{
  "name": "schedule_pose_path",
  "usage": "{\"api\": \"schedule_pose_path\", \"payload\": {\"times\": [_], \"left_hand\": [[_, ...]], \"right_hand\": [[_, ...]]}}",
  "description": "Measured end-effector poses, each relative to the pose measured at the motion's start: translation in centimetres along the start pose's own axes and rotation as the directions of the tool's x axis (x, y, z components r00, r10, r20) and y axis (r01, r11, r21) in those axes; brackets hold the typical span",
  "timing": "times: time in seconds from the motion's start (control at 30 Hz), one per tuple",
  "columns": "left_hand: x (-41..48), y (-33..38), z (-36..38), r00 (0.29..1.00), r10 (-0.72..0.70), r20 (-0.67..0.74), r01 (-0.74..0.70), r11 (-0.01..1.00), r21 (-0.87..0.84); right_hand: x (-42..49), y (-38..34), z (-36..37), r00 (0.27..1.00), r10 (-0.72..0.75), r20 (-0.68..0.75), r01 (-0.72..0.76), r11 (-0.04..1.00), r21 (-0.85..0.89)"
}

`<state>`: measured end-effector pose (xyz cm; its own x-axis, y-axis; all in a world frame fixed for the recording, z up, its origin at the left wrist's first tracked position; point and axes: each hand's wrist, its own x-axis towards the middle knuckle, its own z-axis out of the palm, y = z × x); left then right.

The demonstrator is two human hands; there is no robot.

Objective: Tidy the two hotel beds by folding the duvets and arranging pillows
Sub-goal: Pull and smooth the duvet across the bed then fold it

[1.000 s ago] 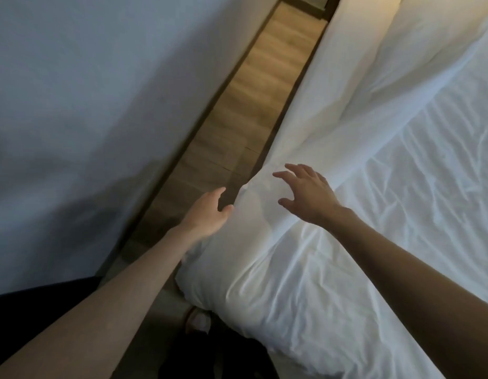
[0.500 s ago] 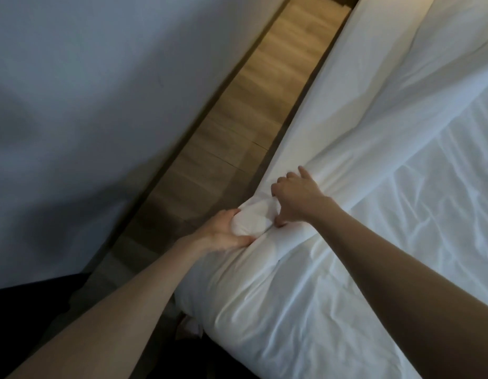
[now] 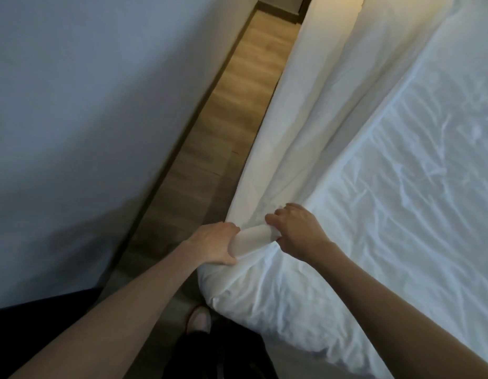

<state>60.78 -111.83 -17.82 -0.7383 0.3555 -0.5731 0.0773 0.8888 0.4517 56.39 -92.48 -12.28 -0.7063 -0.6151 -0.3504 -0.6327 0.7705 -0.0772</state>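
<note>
- Grey wall (image 3: 100, 105) on the left, with a narrow strip of wood floor (image 3: 237, 105) between it and the bed (image 3: 415, 201). The bed's creased white sheet fills the right of the view.
- White duvet (image 3: 319, 119) lies as a long loose fold along the bed's floor-side edge. It runs from the far end down to the near corner, partly draped over the side.
- Left hand (image 3: 212, 243) has its fingers curled round a bunched roll of the duvet's near corner, the thumb on the near side.
- Right hand (image 3: 297, 231) is just beside it, almost touching, with its fingers bent down and pinching the same bunch of cloth from the bed side.
- A foot (image 3: 197, 320) shows on the floor below the corner.
- Progress, as I judge it: early. The duvet is gathered at one corner but not yet folded flat, and the sheet is bare and wrinkled. No pillows and no second bed are in view, so those parts look still to do.
- A second ago both hands were spread open and reaching for the corner, holding no cloth.
- Half a second ago they had closed on it.
- Now the grip is the same and the bunch between them looks pulled a little tighter.
</note>
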Motion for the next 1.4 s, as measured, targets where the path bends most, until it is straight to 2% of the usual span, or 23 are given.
{"api": "schedule_pose_path", "payload": {"times": [0.1,0.2,0.27,0.37,0.6,0.7,0.9,1.0,1.1,1.17,1.23,1.3,1.33,1.4], "left_hand": [[-2.3,1.2,0.2,0.998,-0.014,0.061,0.01,0.998,0.061],[-4.8,2.3,1.5,0.997,-0.056,0.062,0.057,0.998,-0.02],[-6.2,3.4,2.4,0.998,-0.05,0.025,0.051,0.998,-0.048],[-8.0,6.1,3.9,0.996,-0.044,-0.083,0.04,0.998,-0.048],[-11.4,17.6,9.1,0.962,-0.061,-0.267,0.019,0.988,-0.156],[-12.1,22.4,11.6,0.949,-0.075,-0.307,0.04,0.992,-0.12],[-13.8,27.6,15.8,0.974,-0.112,-0.197,0.138,0.983,0.123],[-15.9,29.8,18.2,0.98,-0.091,-0.178,0.128,0.97,0.207],[-17.5,33.4,21.0,0.983,-0.073,-0.17,0.089,0.992,0.086],[-18.8,36.2,23.3,0.984,-0.054,-0.171,0.065,0.996,0.058],[-20.3,38.1,25.3,0.973,-0.095,-0.21,0.099,0.995,0.007],[-21.2,38.7,26.7,0.944,-0.174,-0.279,0.179,0.984,-0.009],[-21.4,38.8,27.1,0.928,-0.208,-0.308,0.214,0.977,-0.013],[-21.6,39.3,27.3,0.916,-0.227,-0.331,0.237,0.972,-0.012]], "right_hand": [[-2.2,-1.1,-1.0,1.0,0.005,-0.019,-0.005,1.0,-0.002],[-4.0,-1.3,-1.4,1.0,-0.011,-0.02,0.011,1.0,-0.002],[-5.5,-1.0,-1.7,0.999,-0.02,-0.039,0.02,1.0,-0.002],[-8.2,0.6,-1.2,0.989,-0.048,-0.142,0.047,0.999,-0.011],[-17.7,5.9,0.0,0.98,-0.086,-0.177,0.079,0.996,-0.046],[-22.5,7.9,0.3,0.987,-0.092,-0.131,0.081,0.993,-0.087],[-31.8,13.3,0.2,0.981,-0.072,-0.178,0.065,0.997,-0.045],[-35.8,16.8,0.8,0.98,-0.035,-0.194,0.027,0.999,-0.04],[-38.2,17.9,2.5,0.989,-0.038,-0.145,0.028,0.997,-0.069],[-39.1,16.9,3.8,0.999,-0.042,-0.008,0.041,0.995,-0.089],[-39.9,14.7,5.2,0.987,-0.076,0.14,0.099,0.982,-0.163],[-40.5,12.0,6.9,0.969,-0.118,0.216,0.158,0.971,-0.181],[-40.8,10.7,7.7,0.969,-0.138,0.203,0.173,0.97,-0.169],[-41.1,8.9,8.7,0.979,-0.186,0.078,0.194,0.976,-0.098]]}}
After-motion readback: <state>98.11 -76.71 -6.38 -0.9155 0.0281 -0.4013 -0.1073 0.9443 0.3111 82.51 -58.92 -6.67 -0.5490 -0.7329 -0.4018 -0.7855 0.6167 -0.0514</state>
